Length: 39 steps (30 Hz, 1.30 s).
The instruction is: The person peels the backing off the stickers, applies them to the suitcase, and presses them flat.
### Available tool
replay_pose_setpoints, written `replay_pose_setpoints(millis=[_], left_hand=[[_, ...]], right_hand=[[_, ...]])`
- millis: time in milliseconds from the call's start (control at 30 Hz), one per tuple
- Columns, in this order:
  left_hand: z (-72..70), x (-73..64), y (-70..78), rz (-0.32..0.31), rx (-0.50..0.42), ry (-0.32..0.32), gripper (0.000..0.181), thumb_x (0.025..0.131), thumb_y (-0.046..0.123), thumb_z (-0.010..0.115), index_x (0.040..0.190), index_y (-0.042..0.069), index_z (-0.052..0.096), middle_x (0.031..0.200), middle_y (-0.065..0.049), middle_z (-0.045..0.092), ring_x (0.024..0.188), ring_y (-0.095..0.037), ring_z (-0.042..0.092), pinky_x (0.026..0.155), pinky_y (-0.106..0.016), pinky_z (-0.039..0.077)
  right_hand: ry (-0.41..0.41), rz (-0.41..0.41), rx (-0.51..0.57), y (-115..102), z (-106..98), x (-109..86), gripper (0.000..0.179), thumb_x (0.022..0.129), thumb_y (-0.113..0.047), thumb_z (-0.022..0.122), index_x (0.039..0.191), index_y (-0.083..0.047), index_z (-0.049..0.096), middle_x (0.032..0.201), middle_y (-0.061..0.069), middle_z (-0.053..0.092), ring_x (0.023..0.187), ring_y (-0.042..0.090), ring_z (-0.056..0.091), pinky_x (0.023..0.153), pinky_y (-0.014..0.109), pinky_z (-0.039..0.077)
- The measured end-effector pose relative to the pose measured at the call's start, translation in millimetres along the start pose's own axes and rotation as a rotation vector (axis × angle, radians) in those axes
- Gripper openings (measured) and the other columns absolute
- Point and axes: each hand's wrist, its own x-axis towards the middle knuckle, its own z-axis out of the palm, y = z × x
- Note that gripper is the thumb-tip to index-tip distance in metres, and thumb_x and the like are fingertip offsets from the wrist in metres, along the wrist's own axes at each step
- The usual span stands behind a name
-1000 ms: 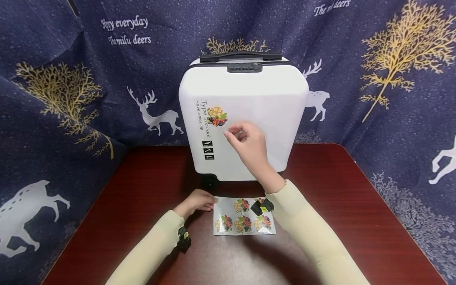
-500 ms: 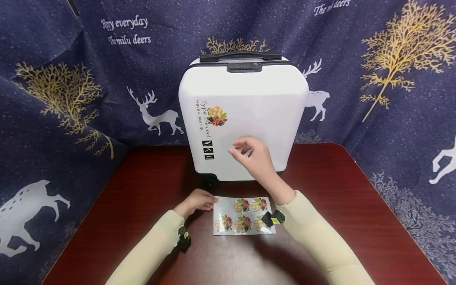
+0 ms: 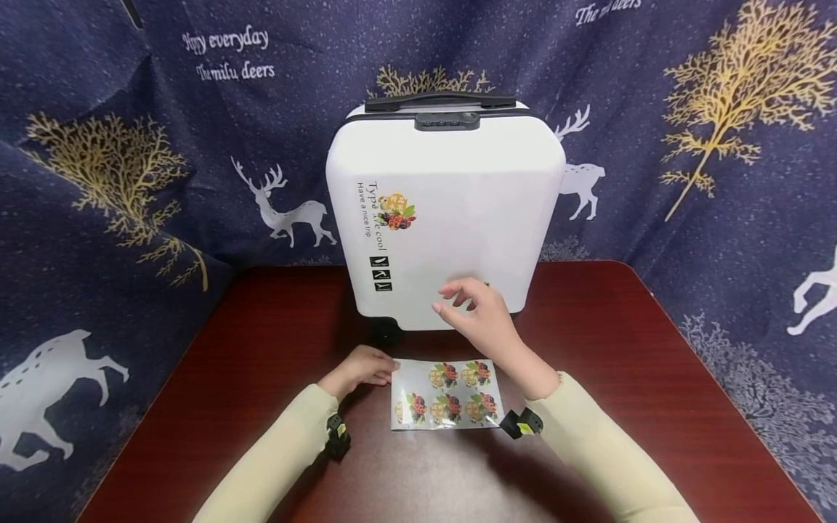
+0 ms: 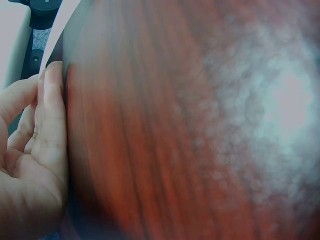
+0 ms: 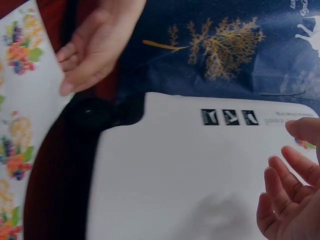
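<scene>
My left hand [image 3: 363, 367] pinches the upper left corner of a sticker sheet [image 3: 418, 392] between thumb and fingers, low over the table. Several fruit stickers show on the sheet, and its upper left spot is bare. In the left wrist view the fingertips [image 4: 52, 75] meet at the sheet's pale edge. My right hand [image 3: 484, 316] hovers in front of the lower part of a white suitcase [image 3: 451, 203], fingers loosely bent and apart, with nothing between them. One fruit sticker [image 3: 396, 212] lies on the suitcase's front, overlapping the printed lettering.
The suitcase stands upright at the back of the dark red table [image 3: 281, 319], its black handle [image 3: 439, 100] on top. Behind it hangs a blue cloth [image 3: 275, 131] with white deer and golden trees. Each wrist wears a small black camera.
My right hand has moved down and to the right, away from the sticker on the suitcase, and its fingers have spread a little. The left hand and sheet have stayed in place.
</scene>
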Motion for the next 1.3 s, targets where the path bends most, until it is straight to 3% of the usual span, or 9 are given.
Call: replay_pose_setpoints(millis=[200,367,500,767,1067,1300], left_hand=[[0.0,-0.8,0.2,-0.002,-0.008,0.001,0.027,0.092,0.008,0.071,0.107,-0.015,0.069,0.076,-0.004,0.070,0.066,-0.008,0.065,0.071,-0.027,0.062],[-0.4,-0.6,0.2,0.008,-0.004,0.002,0.028,0.091,0.008,0.071,0.107,-0.015,0.069,0.078,-0.005,0.071,0.067,-0.008,0.065,0.072,-0.028,0.062],[-0.7,0.1,0.2,0.004,0.007,0.013,0.028,0.091,0.009,0.071,0.107,-0.014,0.069,0.080,-0.006,0.072,0.068,-0.009,0.066,0.072,-0.029,0.062],[1.1,0.0,-0.9,-0.005,0.002,0.021,0.028,0.091,0.008,0.071,0.108,-0.015,0.069,0.080,-0.007,0.072,0.068,-0.010,0.066,0.070,-0.027,0.061],[3.1,-2.3,1.8,-0.008,0.009,0.029,0.028,0.092,0.008,0.071,0.109,-0.014,0.068,0.087,-0.011,0.073,0.072,-0.012,0.067,0.074,-0.030,0.062],[2.7,-5.5,3.7,0.019,0.028,0.004,0.031,0.093,0.009,0.070,0.113,-0.014,0.066,0.096,-0.018,0.075,0.077,-0.014,0.070,0.077,-0.032,0.062]], right_hand=[[-0.075,0.016,-0.023,15.7,2.8,-16.0,0.025,0.091,-0.012,0.075,0.113,0.000,0.071,0.111,0.016,0.073,0.097,0.030,0.067,0.084,0.050,0.056],[-0.127,0.056,-0.021,30.1,3.7,-27.9,0.025,0.093,-0.015,0.075,0.115,-0.005,0.071,0.115,0.012,0.072,0.101,0.027,0.065,0.087,0.044,0.055],[-0.130,0.066,-0.007,39.4,4.3,-35.5,0.026,0.091,-0.014,0.077,0.115,-0.007,0.070,0.115,0.011,0.071,0.100,0.026,0.064,0.086,0.038,0.053],[-0.166,0.070,-0.038,55.1,9.4,-47.9,0.033,0.089,-0.013,0.078,0.118,-0.003,0.068,0.115,0.015,0.070,0.101,0.028,0.063,0.085,0.045,0.054],[-0.283,0.115,-0.076,71.3,11.4,-54.9,0.044,0.088,-0.018,0.080,0.126,-0.003,0.064,0.122,0.020,0.064,0.110,0.032,0.060,0.088,0.048,0.052],[-0.349,0.083,-0.158,84.3,12.0,-56.3,0.046,0.088,-0.014,0.078,0.130,-0.002,0.062,0.128,0.019,0.064,0.115,0.035,0.061,0.095,0.051,0.054]])
